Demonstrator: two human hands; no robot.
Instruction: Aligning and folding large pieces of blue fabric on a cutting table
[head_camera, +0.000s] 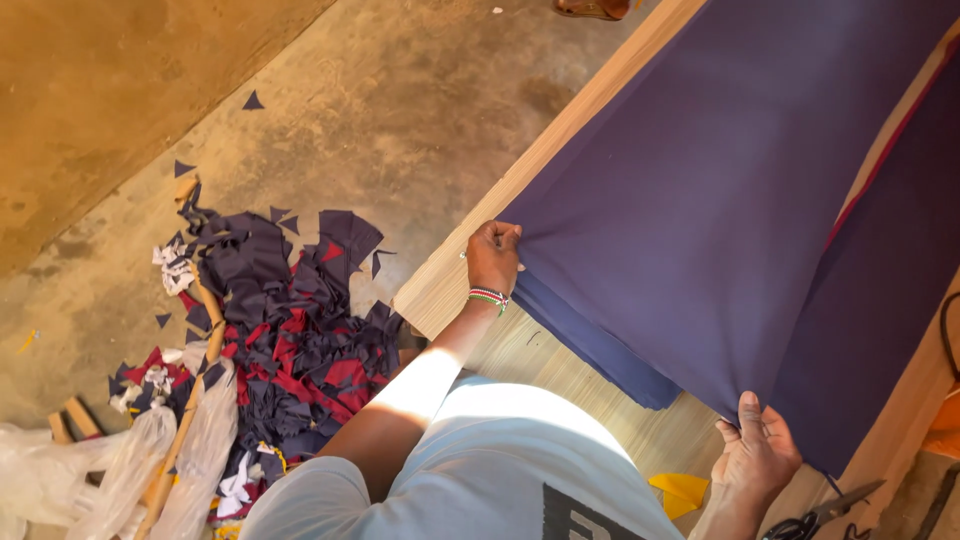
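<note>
A large navy-blue cloth (700, 190) lies spread over a wooden table (445, 285), on top of a stack of more folded navy layers (600, 350). My left hand (493, 255), with a beaded bracelet on the wrist, grips the cloth's near-left corner at the table's edge. My right hand (757, 455) pinches the cloth's near-right corner, lifting it slightly off the table. A dark red stripe (880, 150) runs along the cloth at the right.
A heap of navy and red fabric scraps (290, 340) covers the concrete floor at the left, beside clear plastic bags (150, 460) and wooden sticks. Black scissors (820, 515) lie on the table near my right hand, with a yellow piece (680, 490) beside them.
</note>
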